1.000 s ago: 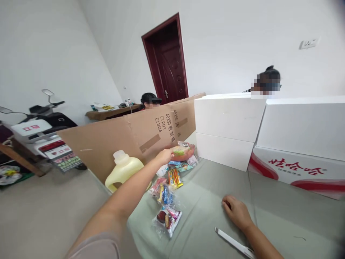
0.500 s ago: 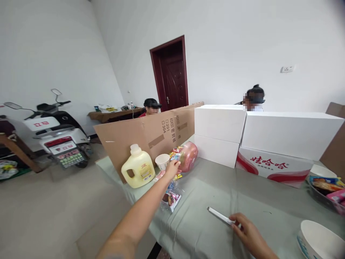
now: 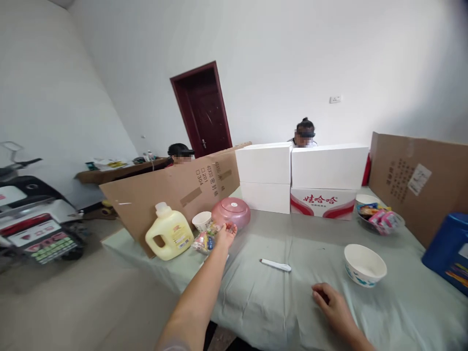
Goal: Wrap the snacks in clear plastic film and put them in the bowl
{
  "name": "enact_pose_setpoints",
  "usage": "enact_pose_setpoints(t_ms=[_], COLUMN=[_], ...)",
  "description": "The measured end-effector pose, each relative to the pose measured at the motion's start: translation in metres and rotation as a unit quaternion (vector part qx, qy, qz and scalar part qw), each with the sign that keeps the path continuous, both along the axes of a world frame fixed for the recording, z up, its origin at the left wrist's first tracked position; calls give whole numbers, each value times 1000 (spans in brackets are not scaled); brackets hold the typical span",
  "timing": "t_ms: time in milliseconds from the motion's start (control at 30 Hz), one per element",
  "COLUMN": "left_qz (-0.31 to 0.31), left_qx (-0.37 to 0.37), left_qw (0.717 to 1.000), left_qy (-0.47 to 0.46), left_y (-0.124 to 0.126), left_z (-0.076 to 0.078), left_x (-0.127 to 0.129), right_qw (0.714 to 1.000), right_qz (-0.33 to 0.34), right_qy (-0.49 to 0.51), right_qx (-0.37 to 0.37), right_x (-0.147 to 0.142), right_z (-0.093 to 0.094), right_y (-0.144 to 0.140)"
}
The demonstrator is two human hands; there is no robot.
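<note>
We note a scooter (image 3: 32, 214) at far left, on the floor well away from our hands. On the surface (image 3: 263, 297), draped in pale green cloth, a yellow jug (image 3: 168, 232) stands to the left of our left fingers, with a paper cup (image 3: 202, 220) just beyond it. Behind both runs a brown cardboard screen (image 3: 175, 187).

Our left hand (image 3: 225, 234) is stretched forward, fingers loosely spread and palm turned partly up, holding nothing that we can make out. The snack packets (image 3: 205, 240) lie just left of these fingers, touching or nearly so. A pink bowl (image 3: 231, 213), turned upside down, sits just beyond the fingertips.

Between our hands a white pen (image 3: 275, 264) lies flat, apart from both. White boxes (image 3: 300, 178) are stacked at the back, well beyond either hand.

Our right hand (image 3: 333, 309) rests on the cloth near the front edge, fingers curled under; we cannot tell whether they enclose anything. A white bowl (image 3: 364, 264) stands beyond and right of these fingers, a dish of wrapped snacks (image 3: 380, 217) further back, and a blue container (image 3: 448, 251) at far right.
</note>
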State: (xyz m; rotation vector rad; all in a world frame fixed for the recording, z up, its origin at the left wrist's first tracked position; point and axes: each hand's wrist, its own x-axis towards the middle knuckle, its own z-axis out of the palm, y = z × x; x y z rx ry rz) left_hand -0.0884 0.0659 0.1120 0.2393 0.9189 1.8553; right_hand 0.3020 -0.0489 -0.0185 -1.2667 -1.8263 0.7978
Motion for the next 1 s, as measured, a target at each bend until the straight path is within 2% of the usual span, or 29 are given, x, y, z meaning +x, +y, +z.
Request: enact_pose_setpoints(t_ms=[67,167,233,300,433,500,600,700,800,900,933,1000], left_qz=[-24,-69,-94,-114,-141,-145,-155,-174,-185,-184,-174,-124], left_qx=[14,50,77,103,120,109,83,60,95,169,175,143], left_qw=[992,944,889,821,690,641,589,557,550,569,575,578], left_qy=[122,317,440,549,700,746,789,810,809,784,780,794], left_y=[3,1,-3,-8,-2,9,26,27,2,-40,-55,-81], left_z=[-1,-8,-16,-26,-43,-49,-56,-59,-59,-59,-59,-61], left_x=[18,53,82,113,171,190,205,203,183,143,126,86], right_qw=[1000,1000,999,999,997,997,996,996,997,994,992,984], right_qz=[7,6,4,7,20,24,22,20,6,-13,-15,-6], right_qy=[-7,-22,-29,-41,-61,-67,-73,-72,-61,-66,-73,-90], right_qx=[4,13,16,21,37,42,48,53,52,82,105,156], right_x=[-4,-8,-8,-8,-6,-6,-6,-4,-3,-11,-18,-35], right_z=[5,8,8,6,1,0,-1,-2,-5,-2,1,9], right_y=[-3,-7,-9,-10,-7,-6,-6,-6,-2,7,11,21])
